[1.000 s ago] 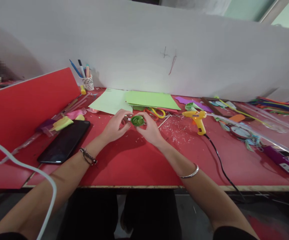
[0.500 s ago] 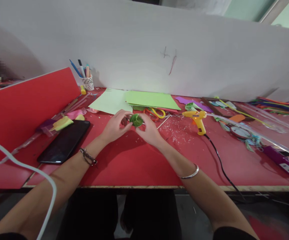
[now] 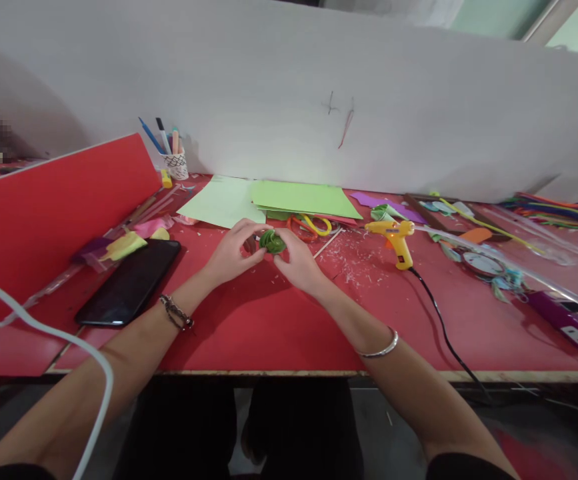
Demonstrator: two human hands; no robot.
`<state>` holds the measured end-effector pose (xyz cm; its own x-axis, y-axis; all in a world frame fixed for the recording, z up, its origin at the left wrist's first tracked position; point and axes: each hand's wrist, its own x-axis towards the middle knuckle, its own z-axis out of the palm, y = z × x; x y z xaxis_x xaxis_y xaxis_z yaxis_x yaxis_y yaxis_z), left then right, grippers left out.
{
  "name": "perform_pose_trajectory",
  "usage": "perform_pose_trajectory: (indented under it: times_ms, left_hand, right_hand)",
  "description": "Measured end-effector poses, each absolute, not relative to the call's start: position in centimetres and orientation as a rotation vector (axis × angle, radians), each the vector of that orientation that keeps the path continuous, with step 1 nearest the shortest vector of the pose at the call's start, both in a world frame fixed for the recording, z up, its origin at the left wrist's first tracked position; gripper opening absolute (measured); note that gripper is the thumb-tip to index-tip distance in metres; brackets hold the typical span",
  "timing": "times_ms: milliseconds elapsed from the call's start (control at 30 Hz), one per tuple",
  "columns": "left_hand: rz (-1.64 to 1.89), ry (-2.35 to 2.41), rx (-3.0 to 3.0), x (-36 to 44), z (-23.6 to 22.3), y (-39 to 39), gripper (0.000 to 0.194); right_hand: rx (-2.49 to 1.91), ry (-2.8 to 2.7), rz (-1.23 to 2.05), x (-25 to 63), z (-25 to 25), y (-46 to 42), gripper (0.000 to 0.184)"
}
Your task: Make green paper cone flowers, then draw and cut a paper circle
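Note:
Between my two hands is a small green coil of rolled paper [image 3: 272, 241], its layers curling like a rosette. From the left, the thumb and fingers of my left hand [image 3: 233, 252] pinch its side. My right hand [image 3: 299, 261] grips the opposite side, with fingers over the top edge and thumb below. The coil is held above the red tabletop [image 3: 269, 327]. Behind it lie orange-and-yellow-handled scissors [image 3: 319, 225], partly under sheets of green paper [image 3: 301, 199].
A yellow glue gun [image 3: 393, 241] with a black cord stands to the right, near scattered paper shreds. At left are a black phone [image 3: 131, 283], a red board [image 3: 63, 207] and a pen cup [image 3: 176, 165]. A purple power strip [image 3: 566, 319] lies far right.
The green coil has turned slightly between my fingers, and my right fingers have shifted a little over its top. Everything else stays in place.

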<state>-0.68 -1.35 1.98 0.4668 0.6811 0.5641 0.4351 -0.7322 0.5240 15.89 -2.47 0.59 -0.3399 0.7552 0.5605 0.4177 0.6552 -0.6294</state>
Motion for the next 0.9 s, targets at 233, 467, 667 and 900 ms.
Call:
perform_pose_trajectory:
  times_ms: [233,467,667,900]
  left_hand:
    - [1.156,0.953,2.358,-0.59,1.74,-1.24,0.025]
    - [1.161,0.968,2.256,-0.40,1.50,-1.08,0.021]
    - [1.180,0.977,2.124,-0.33,1.66,-1.14,0.024]
    - [1.166,0.945,2.130,-0.27,1.82,-1.19,0.021]
  right_hand:
    - [-0.946,-1.963,0.512,15.92,0.81,-2.77,0.051]
    - [-0.924,-1.989,0.546,15.92,0.81,-2.79,0.049]
    - [-0.857,-1.850,0.724,15.61,0.84,-3.11,0.044]
    - [-0.941,-1.724,0.818,15.49,1.21,-3.06,0.028]
